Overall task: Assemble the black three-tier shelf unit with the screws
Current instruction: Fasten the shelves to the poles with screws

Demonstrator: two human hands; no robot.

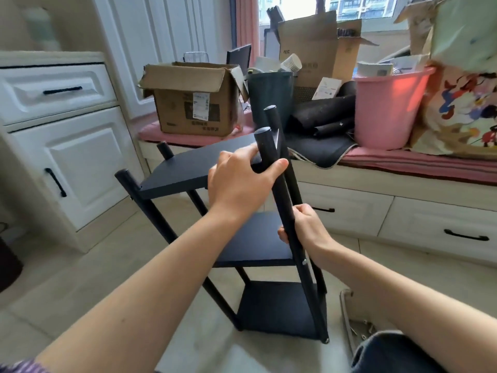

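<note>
The black three-tier shelf unit (177, 173) stands tilted on the floor in front of me, with its top, middle (252, 240) and bottom (279, 308) boards fixed between round black posts. My left hand (242, 181) grips the near right post (279, 195) close to its top, at the corner of the top board. Lower down the same post, my right hand (306, 227) curls round it at the level of the middle board. A silver screw head (304, 262) shows on the post just under my right hand.
White cabinets with black handles (56, 181) stand on the left. Behind the shelf, a window bench with a pink cushion (403, 162) holds a cardboard box (193, 100), a dark bin (269, 90), black rolls and a pink bucket (387, 109). Packaging lies on the floor at lower right (357, 327).
</note>
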